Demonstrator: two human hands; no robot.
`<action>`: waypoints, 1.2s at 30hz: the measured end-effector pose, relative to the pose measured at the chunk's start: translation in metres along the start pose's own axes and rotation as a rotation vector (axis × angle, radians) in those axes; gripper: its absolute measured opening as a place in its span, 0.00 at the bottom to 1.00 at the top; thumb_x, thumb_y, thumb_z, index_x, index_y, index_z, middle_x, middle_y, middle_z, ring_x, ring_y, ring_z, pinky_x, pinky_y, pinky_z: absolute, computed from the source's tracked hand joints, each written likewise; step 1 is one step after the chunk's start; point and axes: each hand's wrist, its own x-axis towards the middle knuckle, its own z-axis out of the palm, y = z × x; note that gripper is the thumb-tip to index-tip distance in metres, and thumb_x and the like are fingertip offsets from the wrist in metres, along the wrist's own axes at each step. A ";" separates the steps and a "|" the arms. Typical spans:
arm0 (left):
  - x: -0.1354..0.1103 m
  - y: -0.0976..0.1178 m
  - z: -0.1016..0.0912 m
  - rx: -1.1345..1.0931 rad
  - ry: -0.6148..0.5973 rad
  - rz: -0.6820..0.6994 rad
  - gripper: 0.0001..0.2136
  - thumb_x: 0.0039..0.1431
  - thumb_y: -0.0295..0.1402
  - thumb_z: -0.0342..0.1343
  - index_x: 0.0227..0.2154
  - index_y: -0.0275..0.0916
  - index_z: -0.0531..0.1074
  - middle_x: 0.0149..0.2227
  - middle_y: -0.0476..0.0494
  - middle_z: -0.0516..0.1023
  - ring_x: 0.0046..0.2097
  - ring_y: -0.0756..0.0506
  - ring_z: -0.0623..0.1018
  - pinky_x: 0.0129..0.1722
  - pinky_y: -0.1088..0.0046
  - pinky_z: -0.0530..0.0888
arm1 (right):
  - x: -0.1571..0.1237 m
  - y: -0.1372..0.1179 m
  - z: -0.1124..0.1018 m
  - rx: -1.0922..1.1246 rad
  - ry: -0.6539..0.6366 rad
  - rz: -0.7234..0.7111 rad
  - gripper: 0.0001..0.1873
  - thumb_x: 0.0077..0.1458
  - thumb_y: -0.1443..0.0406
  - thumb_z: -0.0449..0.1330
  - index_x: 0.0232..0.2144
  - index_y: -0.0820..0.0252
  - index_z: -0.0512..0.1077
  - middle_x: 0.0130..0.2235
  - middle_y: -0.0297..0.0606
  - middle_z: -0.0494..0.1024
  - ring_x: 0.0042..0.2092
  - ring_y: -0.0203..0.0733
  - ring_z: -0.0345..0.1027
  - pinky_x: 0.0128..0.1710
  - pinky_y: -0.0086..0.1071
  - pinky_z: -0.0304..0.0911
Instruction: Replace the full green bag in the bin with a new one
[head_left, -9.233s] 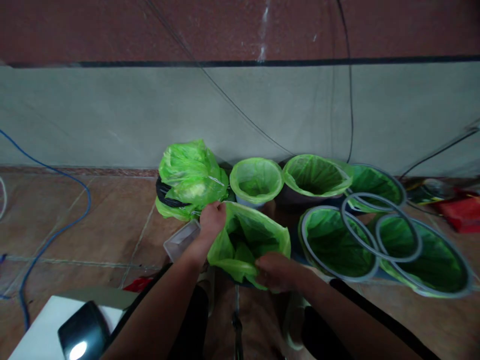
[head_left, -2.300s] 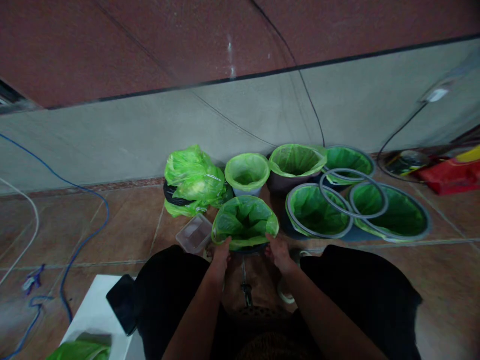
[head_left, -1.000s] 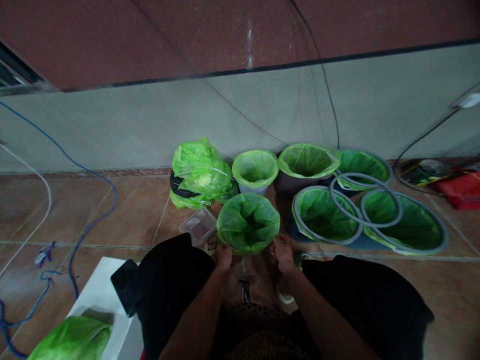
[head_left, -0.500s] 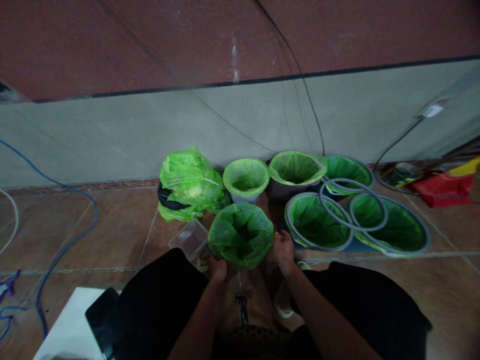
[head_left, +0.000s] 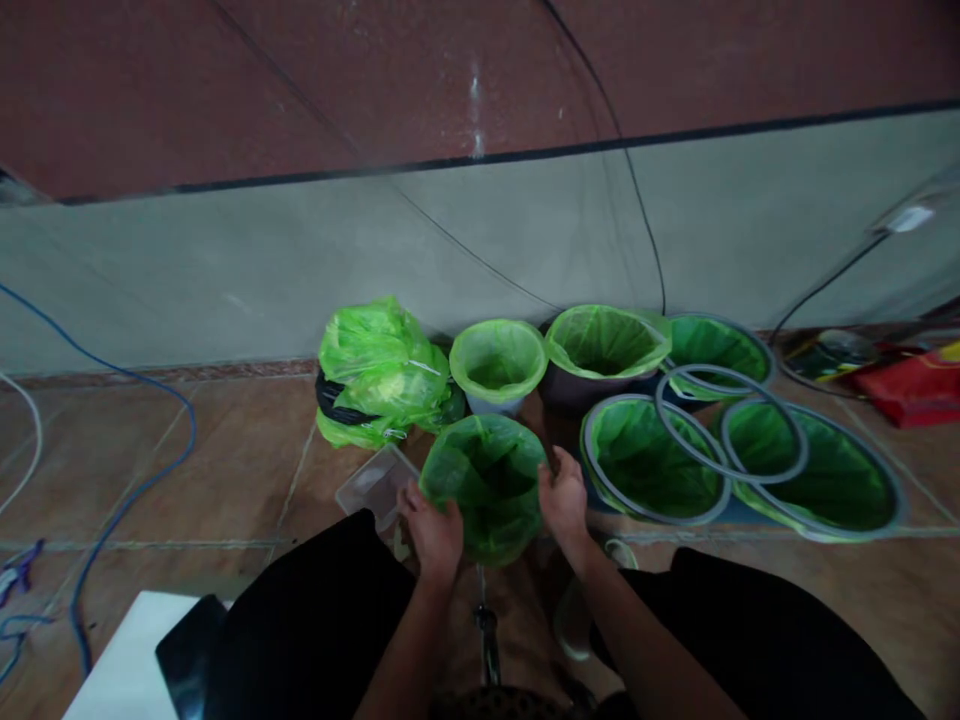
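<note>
In front of me, between my knees, stands a bin lined with a light green bin bag (head_left: 495,535), its mouth folded over the rim. My left hand (head_left: 433,532) is at the left rim, thumb over the bag and fingers along the outside, closed loosely on its edge. On the opposite rim, my right hand (head_left: 564,498) is closed, fingers curled and pinching the bag's edge. The bin's body is mostly hidden under the bag. A clear plastic container (head_left: 377,484) lies on the floor just left of my left hand.
More lined bins stand along the wall: a white one (head_left: 501,407), a dark one (head_left: 568,390) and several with grey rims (head_left: 727,490). Loose grey rings (head_left: 801,465) lie across them. Tied green bags (head_left: 382,365) sit left. A blue cable (head_left: 135,495) crosses the floor; a red dustpan-like object (head_left: 911,390) lies right.
My left hand has moved up from below the bag onto its left rim. My right hand has shifted slightly along the right rim. The view has shifted a little.
</note>
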 end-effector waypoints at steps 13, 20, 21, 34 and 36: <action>0.073 0.028 0.099 0.347 -0.606 0.097 0.33 0.57 0.28 0.54 0.66 0.37 0.53 0.66 0.27 0.57 0.65 0.32 0.62 0.61 0.57 0.62 | 0.054 -0.024 0.092 -0.527 -0.599 -0.063 0.30 0.59 0.66 0.53 0.63 0.67 0.60 0.56 0.58 0.71 0.56 0.56 0.67 0.54 0.43 0.60; 0.082 0.003 0.130 0.197 -0.659 -0.005 0.27 0.60 0.28 0.51 0.62 0.32 0.60 0.66 0.23 0.58 0.67 0.32 0.60 0.64 0.53 0.57 | 0.057 0.002 0.114 -0.462 -0.616 -0.046 0.28 0.56 0.69 0.55 0.59 0.71 0.65 0.51 0.58 0.76 0.52 0.56 0.71 0.52 0.42 0.62; 0.082 0.004 0.131 0.157 -0.650 -0.016 0.25 0.60 0.28 0.51 0.61 0.32 0.62 0.65 0.23 0.58 0.66 0.32 0.60 0.64 0.54 0.57 | 0.058 0.000 0.114 -0.445 -0.629 -0.048 0.26 0.55 0.70 0.55 0.57 0.72 0.67 0.50 0.57 0.77 0.51 0.56 0.71 0.51 0.41 0.62; 0.063 0.071 0.097 -0.159 -0.765 0.083 0.23 0.60 0.29 0.50 0.59 0.34 0.66 0.59 0.36 0.72 0.59 0.43 0.72 0.60 0.71 0.66 | 0.053 -0.015 -0.002 0.046 -0.002 0.137 0.22 0.58 0.57 0.50 0.45 0.63 0.74 0.42 0.48 0.80 0.41 0.47 0.74 0.43 0.37 0.67; 0.050 0.080 0.104 -0.223 -0.792 0.084 0.28 0.58 0.27 0.51 0.63 0.32 0.60 0.62 0.36 0.67 0.62 0.43 0.68 0.62 0.72 0.63 | 0.056 0.006 -0.005 0.089 -0.008 0.249 0.21 0.57 0.57 0.49 0.41 0.63 0.75 0.38 0.48 0.81 0.40 0.48 0.74 0.42 0.37 0.67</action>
